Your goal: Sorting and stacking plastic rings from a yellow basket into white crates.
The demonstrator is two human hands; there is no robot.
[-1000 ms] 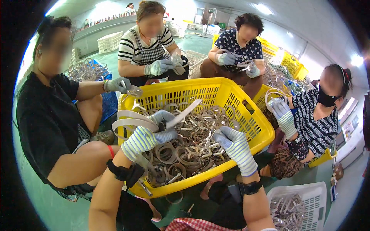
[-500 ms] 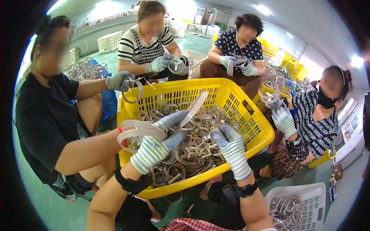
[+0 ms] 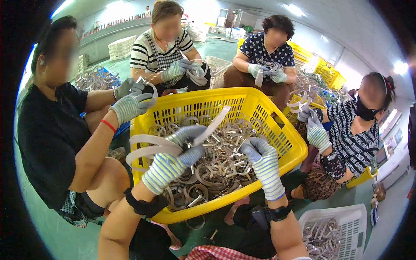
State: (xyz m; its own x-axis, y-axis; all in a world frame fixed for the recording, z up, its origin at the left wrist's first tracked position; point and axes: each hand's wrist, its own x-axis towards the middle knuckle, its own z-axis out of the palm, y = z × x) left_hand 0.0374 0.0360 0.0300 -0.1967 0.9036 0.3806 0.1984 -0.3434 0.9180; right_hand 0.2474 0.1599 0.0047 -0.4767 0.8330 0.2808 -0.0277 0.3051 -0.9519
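My left hand (image 3: pixel 171 167), in a striped glove with grey fingers, is closed around several pale, flat curved bands (image 3: pixel 147 147). Their loops stick out to the left, and one band's end (image 3: pixel 215 125) rises to the right past the fingertips. My right hand (image 3: pixel 265 171), gloved alike, is pinched above the right part of the yellow crate (image 3: pixel 216 197). Whatever its fingertips hold, if anything, is too small to make out. Below both hands a heap of curved metal bands and small silvery pieces (image 3: pixel 223 167) fills the crate.
A co-worker in black (image 3: pixel 45 125) sits close at the left, holding a band over the crate's corner. Two more co-workers sit beyond the crate, another at the right with bands (image 3: pixel 299 100). A white basket (image 3: pixel 362 216) of bands stands at the lower right.
My left hand has shifted slightly left and lower with its bands. My right hand has barely moved. The left co-worker has brought a second hand up to their band.
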